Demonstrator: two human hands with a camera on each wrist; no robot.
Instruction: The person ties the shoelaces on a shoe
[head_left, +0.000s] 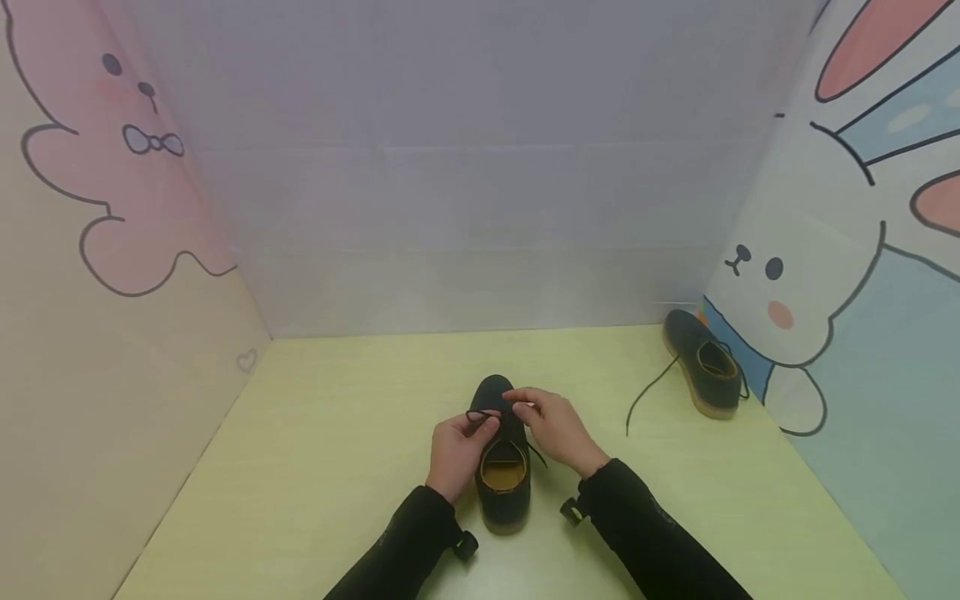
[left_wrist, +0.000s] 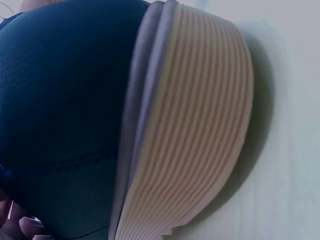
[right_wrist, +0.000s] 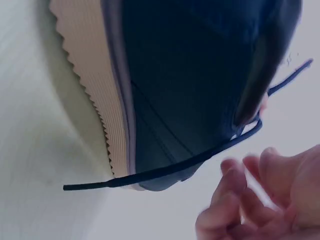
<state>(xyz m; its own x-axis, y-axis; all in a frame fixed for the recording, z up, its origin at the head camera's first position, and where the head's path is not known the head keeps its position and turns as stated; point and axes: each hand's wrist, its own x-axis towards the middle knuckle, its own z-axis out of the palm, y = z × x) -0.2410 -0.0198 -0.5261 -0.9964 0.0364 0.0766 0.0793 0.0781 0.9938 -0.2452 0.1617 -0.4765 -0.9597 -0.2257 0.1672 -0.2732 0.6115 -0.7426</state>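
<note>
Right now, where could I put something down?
Bare pale-yellow tabletop lies between the left hand and the cream wall, and between the black right sleeve and the rabbit-painted wall. It's crowded around the dark tan-soled shoe, where the right hand also is, and far right, where a similar dark shoe trails a thin black lace.

The head view looks forward and down from above and behind both hands, far enough off to take in the left hand (head_left: 456,457), the right hand (head_left: 555,427) and the shoe (head_left: 504,450) between them. The left wrist view faces that shoe very closely; the right wrist view, also near, shares the right hand and shoe with the head view.
</note>
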